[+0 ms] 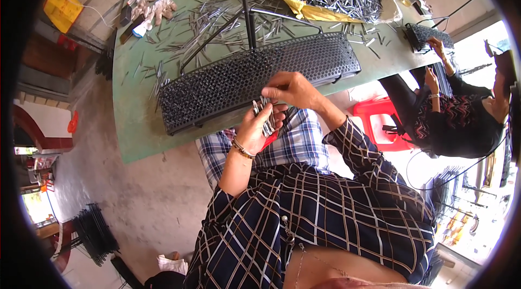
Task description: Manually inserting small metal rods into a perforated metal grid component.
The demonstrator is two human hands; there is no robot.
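Note:
A bunch of thin metal strips [265, 117] lies in my left hand [251, 133], whose fingers curl around it just in front of the table edge. Close above that bunch, my right hand [296, 90] has its thumb and fingertips pinched together. What sits in the pinch, if anything, is too small to make out. Both hands are at the near edge of a long black perforated panel [320, 57], which stands tilted on the table with a black frame behind it. Its left part looks more densely filled than its right.
Loose strips [203, 31] are scattered over the green table [133, 140]. A sack [309, 11] heaped with strips lies at the back, gloves [161, 10] at the back left. On the right, a person [456, 110] works at another black panel [429, 37] near a red stool [374, 121].

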